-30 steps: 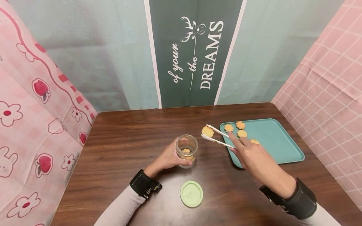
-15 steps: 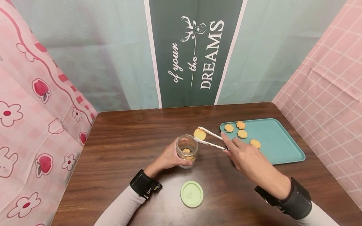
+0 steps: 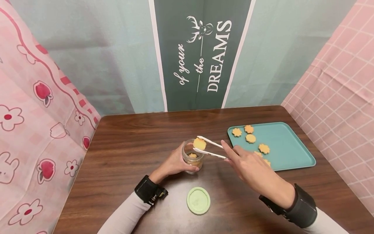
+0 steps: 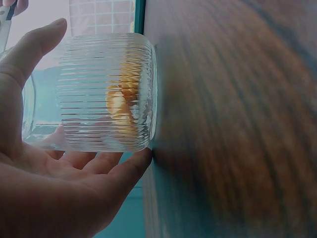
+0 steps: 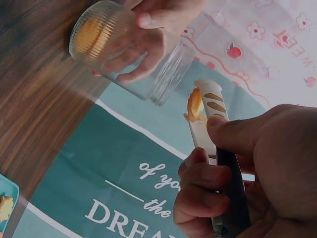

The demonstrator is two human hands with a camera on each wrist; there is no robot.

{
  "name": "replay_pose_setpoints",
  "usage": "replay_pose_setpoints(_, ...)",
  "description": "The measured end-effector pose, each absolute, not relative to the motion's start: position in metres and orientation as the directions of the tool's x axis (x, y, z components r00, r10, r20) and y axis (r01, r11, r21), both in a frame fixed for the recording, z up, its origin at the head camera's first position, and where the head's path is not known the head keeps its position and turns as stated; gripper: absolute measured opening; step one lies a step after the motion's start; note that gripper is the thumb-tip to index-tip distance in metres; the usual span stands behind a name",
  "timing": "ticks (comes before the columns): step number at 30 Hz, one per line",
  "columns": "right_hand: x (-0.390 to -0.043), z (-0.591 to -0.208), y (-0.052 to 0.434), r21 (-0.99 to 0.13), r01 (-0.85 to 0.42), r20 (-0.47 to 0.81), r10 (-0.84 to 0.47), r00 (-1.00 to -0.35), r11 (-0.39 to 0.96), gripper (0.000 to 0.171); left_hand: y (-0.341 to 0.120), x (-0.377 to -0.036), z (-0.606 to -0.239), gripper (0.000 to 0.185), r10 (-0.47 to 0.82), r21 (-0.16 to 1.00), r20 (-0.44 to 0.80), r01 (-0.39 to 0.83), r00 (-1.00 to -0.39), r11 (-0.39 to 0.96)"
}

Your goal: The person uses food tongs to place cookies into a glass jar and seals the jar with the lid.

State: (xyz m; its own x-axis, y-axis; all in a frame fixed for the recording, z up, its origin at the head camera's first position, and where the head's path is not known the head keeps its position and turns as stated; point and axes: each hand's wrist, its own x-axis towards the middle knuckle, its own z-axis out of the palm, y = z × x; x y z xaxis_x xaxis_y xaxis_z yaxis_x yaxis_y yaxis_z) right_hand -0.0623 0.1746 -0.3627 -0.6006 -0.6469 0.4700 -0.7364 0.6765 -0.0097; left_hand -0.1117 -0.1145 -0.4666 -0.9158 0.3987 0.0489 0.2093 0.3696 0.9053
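My left hand (image 3: 177, 161) grips a ribbed clear glass jar (image 4: 99, 94) that stands upright on the table, with a few cookies (image 4: 121, 104) at its bottom. In my right hand (image 3: 248, 164) is a pair of tongs (image 5: 218, 111) with white tips and dark handles. Between the tong tips a round yellow cookie (image 3: 199, 144) is pinched, and it overlaps the right side of the jar's mouth in the head view. From the right wrist view, this cookie is outside the jar, near its rim (image 5: 173, 74).
A teal tray (image 3: 292, 146) with several cookies (image 3: 264, 149) lies at the right, partly behind my right hand. Near the front of the wooden table (image 3: 122, 146) is a light green lid (image 3: 198, 200). Printed curtains (image 3: 117, 58) surround the table.
My right hand has moved left with the tongs and cookie, from beside the tray to the jar's mouth. More cookies on the tray now show. My left hand and the jar stay put.
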Motion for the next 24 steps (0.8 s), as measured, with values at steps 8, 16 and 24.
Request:
replay_pose_setpoints(8,-0.0624,-0.3604,0.1724,-0.020,-0.743,0.445,-0.659,-0.606,0.669,0.066,-0.1143,-0.1125,-0.4663,0.100,0.400,0.909,0.044,0.202,-0.916,0.364)
replay_pose_setpoints(16,-0.0639,-0.3599,0.1707,-0.016,-0.752,0.450,-0.667,-0.593,0.659,0.065,-0.1138,-0.1127,-0.4649,0.100,0.394,0.916,0.041,0.192,-0.918,0.352)
replay_pose_setpoints(24,-0.0640,-0.3610,0.1711,-0.013,-0.755,0.447,-0.672,-0.591,0.655,0.065,-0.1135,-0.1121,-0.4647,0.101,0.395,0.915,0.045,0.196,-0.918,0.352)
